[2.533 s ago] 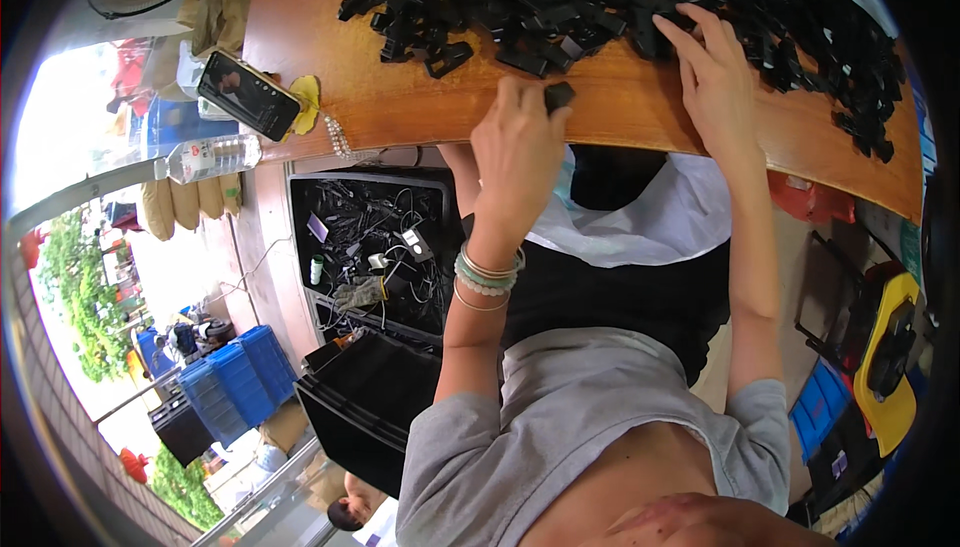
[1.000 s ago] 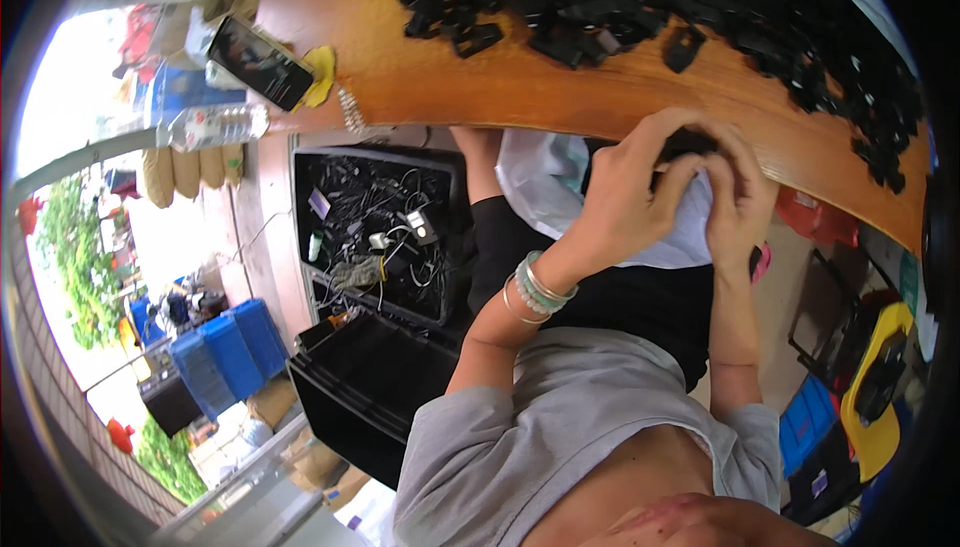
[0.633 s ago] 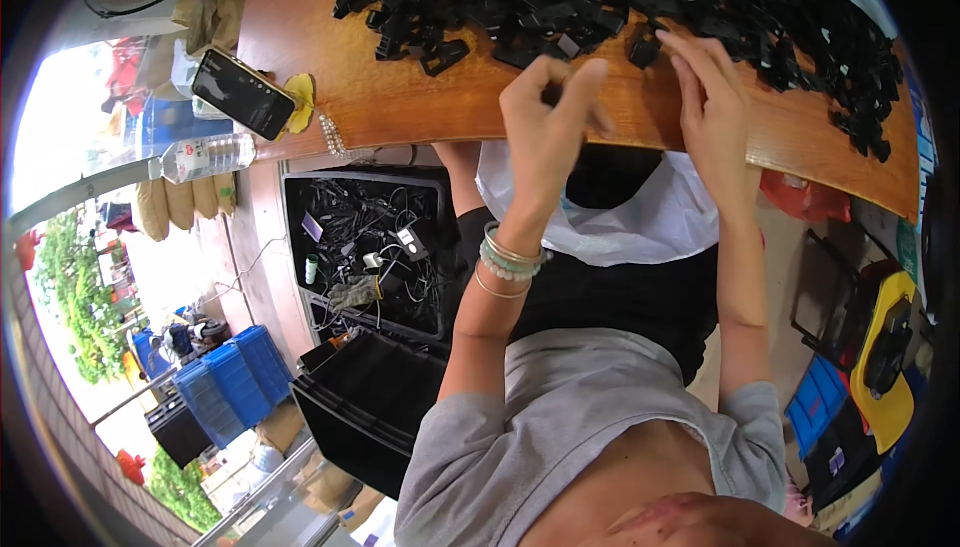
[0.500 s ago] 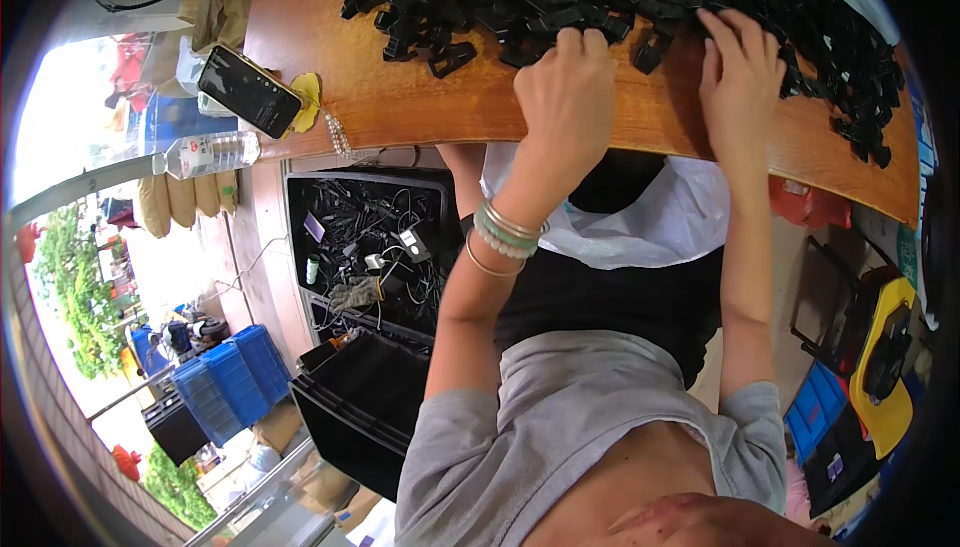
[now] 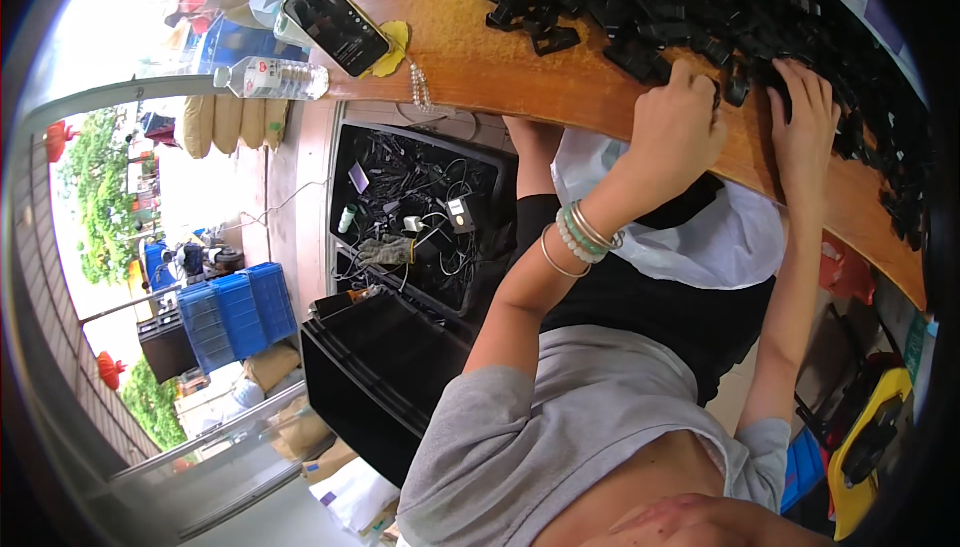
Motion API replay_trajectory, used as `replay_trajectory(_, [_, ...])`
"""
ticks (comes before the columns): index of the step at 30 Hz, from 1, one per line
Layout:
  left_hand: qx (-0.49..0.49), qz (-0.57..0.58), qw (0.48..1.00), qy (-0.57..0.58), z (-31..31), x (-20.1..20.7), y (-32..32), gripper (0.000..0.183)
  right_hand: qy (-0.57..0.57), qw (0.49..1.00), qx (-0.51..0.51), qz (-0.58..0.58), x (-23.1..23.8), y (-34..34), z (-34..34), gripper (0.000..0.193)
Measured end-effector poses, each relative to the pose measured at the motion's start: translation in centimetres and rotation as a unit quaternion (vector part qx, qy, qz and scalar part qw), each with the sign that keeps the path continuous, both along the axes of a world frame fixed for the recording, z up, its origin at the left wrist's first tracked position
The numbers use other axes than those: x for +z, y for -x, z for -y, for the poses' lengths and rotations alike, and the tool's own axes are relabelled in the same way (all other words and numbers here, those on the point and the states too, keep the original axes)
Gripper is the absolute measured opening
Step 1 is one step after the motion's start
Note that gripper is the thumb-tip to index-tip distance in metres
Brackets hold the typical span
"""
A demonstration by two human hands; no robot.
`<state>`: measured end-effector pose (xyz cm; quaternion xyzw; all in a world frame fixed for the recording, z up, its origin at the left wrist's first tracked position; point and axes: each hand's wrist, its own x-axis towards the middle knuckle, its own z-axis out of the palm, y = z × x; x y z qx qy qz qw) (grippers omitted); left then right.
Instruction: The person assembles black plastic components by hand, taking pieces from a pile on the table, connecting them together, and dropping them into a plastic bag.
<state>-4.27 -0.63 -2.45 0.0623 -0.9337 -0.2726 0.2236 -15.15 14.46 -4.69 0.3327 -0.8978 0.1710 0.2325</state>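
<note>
A heap of small black plastic parts (image 5: 660,9) covers the far side of the wooden table. My left hand (image 5: 678,125), with bangles and a bead bracelet at the wrist, is closed at the near edge of the heap. A dark edge shows beside its fingers, but what it grips, if anything, is mostly hidden. To its right, my right hand (image 5: 806,117) reaches over the table edge with fingers stretched out and touching the heap. One black part (image 5: 738,87) lies between the two hands. Another black part (image 5: 556,41) lies at the heap's left fringe.
A phone (image 5: 335,25) and a clear bottle (image 5: 272,79) are at the table's left end. Below the table edge, a white plastic bag (image 5: 690,242) lies over my lap. A black bin (image 5: 345,162) with cables and a glove stands to the left.
The view has turned, so the table and phone sit differently in the picture. My left hand has come closer to my right hand, still closed. The right hand stays at the heap.
</note>
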Motion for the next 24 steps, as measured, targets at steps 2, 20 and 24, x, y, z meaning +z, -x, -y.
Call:
replay_trajectory(2, [-0.02, -0.003, 0.983, -0.182, 0.4, -0.5, -0.4, 0.018, -0.001, 1.0, -0.003, 0.01, -0.4, 0.2, -0.2, 0.03])
replay_trajectory(20, [-0.122, 0.094, 0.808, -0.569, 1.2, 1.9, -2.4, 0.016, 0.318, 0.875, 0.148, 0.334, 3.6, -7.4, 1.1, 0.026])
replay_trajectory(24, [-0.152, 0.136, 0.798, -0.568, 1.9, 2.0, -2.4, 0.013, 0.327, 0.868, 0.145, 0.344, 3.3, -7.5, 0.9, 0.026])
